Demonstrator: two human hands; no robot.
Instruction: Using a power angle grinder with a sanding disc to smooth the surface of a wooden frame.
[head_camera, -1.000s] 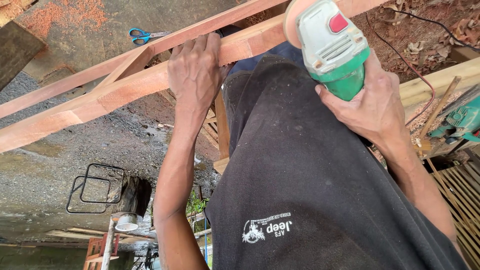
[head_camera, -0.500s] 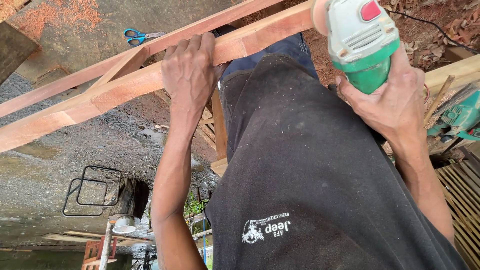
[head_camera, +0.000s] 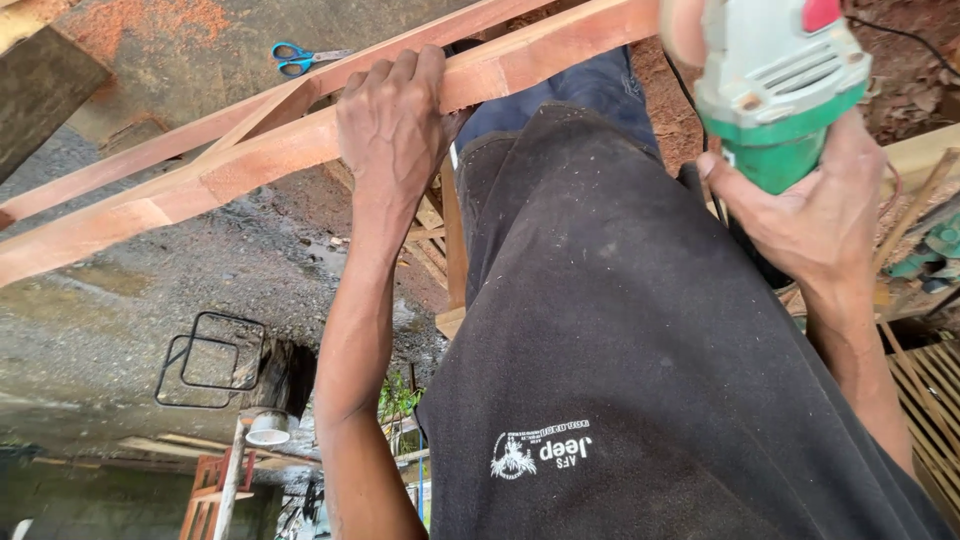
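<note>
My left hand (head_camera: 392, 125) presses down on a long reddish wooden frame (head_camera: 230, 160) made of two rails joined by a short diagonal brace. Its fingers curl over the nearer rail. My right hand (head_camera: 810, 205) grips a green and grey angle grinder (head_camera: 775, 85), with its round sanding disc blurred at the top edge next to the right end of the rail. My dark shirt and blue trousers fill the lower middle of the view.
Blue-handled scissors (head_camera: 300, 57) lie on the concrete beyond the frame. Reddish sawdust (head_camera: 170, 18) covers the ground at the top left. A black wire frame (head_camera: 210, 358) lies on the wet concrete. Wooden slats (head_camera: 925, 390) and another green tool (head_camera: 930, 250) sit at the right.
The grinder and my right hand have moved to the right and up along the rail. My left hand has stayed on the frame.
</note>
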